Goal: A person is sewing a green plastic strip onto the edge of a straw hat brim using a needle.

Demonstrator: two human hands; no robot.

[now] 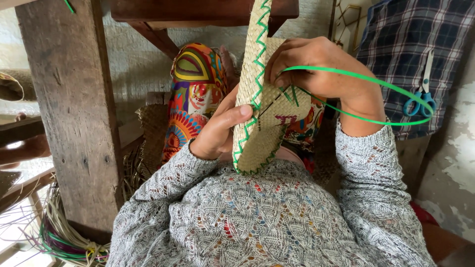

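Left grip [217, 131] clamped on straw weave [257, 123], thumb pressed at zigzag green edge; right grip [316, 66] pinching green strip [376, 84] against weave top, strip looping wide toward right. Weave held upright above lap, between both hands, in front of patterned cloth [195, 94]. Risks, as judged: loose loop could snag on hanging scissors [420, 101] near plaid shirt [415, 44], or strip could kink or tear if pulled hard through tight weave; thumb slip could skew stitch line.
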